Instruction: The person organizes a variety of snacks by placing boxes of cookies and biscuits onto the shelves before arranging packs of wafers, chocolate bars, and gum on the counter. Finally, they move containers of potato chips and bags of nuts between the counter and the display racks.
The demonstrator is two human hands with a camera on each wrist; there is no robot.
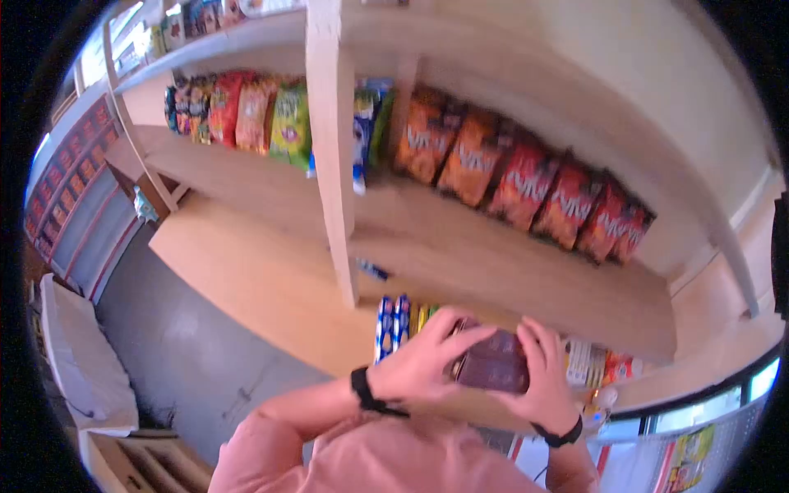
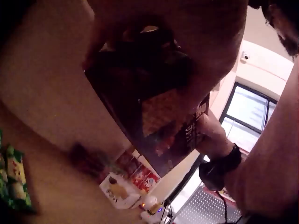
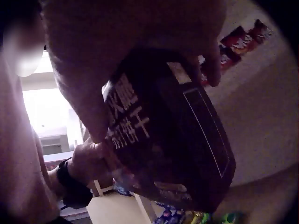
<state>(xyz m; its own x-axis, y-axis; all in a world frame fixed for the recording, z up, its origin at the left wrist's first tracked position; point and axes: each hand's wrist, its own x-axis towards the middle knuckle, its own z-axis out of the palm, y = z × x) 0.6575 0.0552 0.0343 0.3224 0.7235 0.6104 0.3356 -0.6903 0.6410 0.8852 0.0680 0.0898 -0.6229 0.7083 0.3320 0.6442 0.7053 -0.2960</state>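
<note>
- A pale wooden shelf unit fills most of the head view, split by an upright post; its upper board slants down toward the right, and a lower board reaches out toward the left.
- On the upper board, right of the post, orange bags and red bags of snacks stand in a row set back from the front edge; left of the post is a mixed row with a green bag near its right end.
- The dark box is held up between the two hands, near the front edge of the upper board. Its long axis seems to run roughly from hand to hand, though the fingers cover the ends. Pale characters and a cracker picture are printed on it; it looks sealed, and its contents do not show.
- The left hand grips the box's left end, thumb across the near side; the right hand grips the right end, fingers along the top and thumb below. Both touch it, so neither is nearer.
- Blue-and-white packets stand on the lower board, just beyond the left hand; a red pack sits right of the right hand, toward the board's right end.
- A black wristband circles the left wrist.
</note>
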